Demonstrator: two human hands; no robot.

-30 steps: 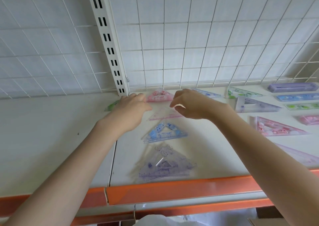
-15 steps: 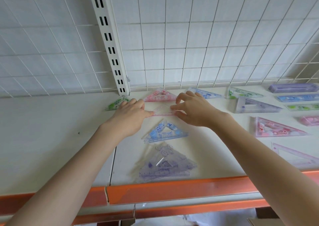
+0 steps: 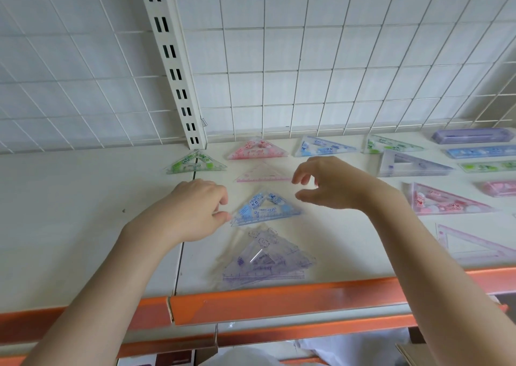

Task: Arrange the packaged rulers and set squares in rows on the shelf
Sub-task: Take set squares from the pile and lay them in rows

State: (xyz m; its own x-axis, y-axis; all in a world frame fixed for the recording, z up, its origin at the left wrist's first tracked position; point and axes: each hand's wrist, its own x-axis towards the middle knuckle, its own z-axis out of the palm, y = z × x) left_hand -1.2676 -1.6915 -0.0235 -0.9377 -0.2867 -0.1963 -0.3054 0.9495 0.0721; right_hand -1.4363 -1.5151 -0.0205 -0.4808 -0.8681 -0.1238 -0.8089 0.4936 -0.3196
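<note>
Both hands (image 3: 192, 209) (image 3: 332, 184) nearer, off pink set square (image 3: 262, 174)

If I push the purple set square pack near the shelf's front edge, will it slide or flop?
The purple set square pack lies flat in glossy clear wrap on the smooth shelf, so it likely slides easily. It looks thin and probably light, and stiff rather than floppy.

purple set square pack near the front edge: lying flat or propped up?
Flat. The purple set square pack lies face-up on the shelf behind the orange front rail, with no edge visibly lifted. Neither hand touches it.

Head-worn view, down onto shelf (image 3: 83, 198)
</note>
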